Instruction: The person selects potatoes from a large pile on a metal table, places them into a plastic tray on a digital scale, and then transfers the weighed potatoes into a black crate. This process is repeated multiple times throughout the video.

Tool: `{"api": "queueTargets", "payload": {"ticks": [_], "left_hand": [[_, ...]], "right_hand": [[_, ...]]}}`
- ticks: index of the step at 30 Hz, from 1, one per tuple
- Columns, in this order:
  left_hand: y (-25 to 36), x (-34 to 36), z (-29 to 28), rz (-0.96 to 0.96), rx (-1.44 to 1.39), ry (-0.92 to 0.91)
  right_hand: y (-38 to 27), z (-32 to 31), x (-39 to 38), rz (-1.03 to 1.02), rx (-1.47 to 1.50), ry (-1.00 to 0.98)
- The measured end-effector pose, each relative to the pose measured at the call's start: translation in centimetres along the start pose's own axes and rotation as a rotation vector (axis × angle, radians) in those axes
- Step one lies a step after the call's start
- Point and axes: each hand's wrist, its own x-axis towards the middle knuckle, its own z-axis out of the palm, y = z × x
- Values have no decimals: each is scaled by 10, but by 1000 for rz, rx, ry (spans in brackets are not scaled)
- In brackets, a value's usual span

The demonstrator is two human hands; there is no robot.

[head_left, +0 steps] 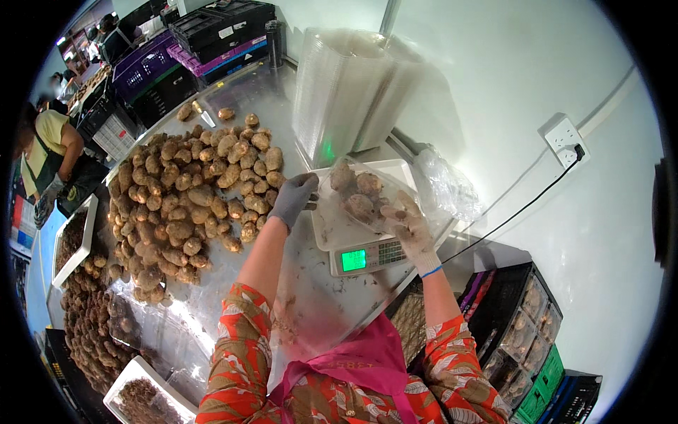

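Observation:
A clear plastic tray [378,215] holding several brown taros [361,208] lies over the white pan [323,230] of a digital scale with a lit green display [353,260]. My right hand [412,237], in a pale glove, grips the near right side of the plastic tray, its fingers close to the taros. At the far left side is my left hand [291,203], in a grey glove, its fingers curled in at the tray's edge. The exact contact there is hard to make out. A large heap of taros [191,201] covers the table left of my left arm.
Tall stacks of clear trays [339,92] stand behind the scale, beside a crumpled plastic bag [448,184]. A black cable [522,208] runs to the wall socket [565,141]. Crates [522,325] stand low right. Another person [53,152] works at far left, near white boxes [76,240].

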Motion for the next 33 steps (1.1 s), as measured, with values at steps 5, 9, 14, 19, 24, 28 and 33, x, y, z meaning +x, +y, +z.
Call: {"api": "queueTargets", "payload": {"ticks": [5, 9, 14, 19, 24, 28, 33], "left_hand": [[-13, 24, -3, -53, -11, -82], [-13, 26, -6, -17, -49, -131], [-11, -2, -4, 13, -50, -143], [-1, -17, 10, 113, -196, -87], [-28, -9, 9, -79, -176, -90], [-30, -14, 9, -39, -139, -8], [-18, -21, 13, 70, -33, 113]], "right_hand": [[15, 29, 4, 471, 371, 399], [27, 34, 5, 653, 910, 409], [12, 15, 10, 617, 855, 294], [13, -9, 43, 644, 673, 232], [39, -7, 43, 721, 690, 160], [43, 1, 40, 784, 785, 256], [61, 7, 35, 770, 826, 258]]}}
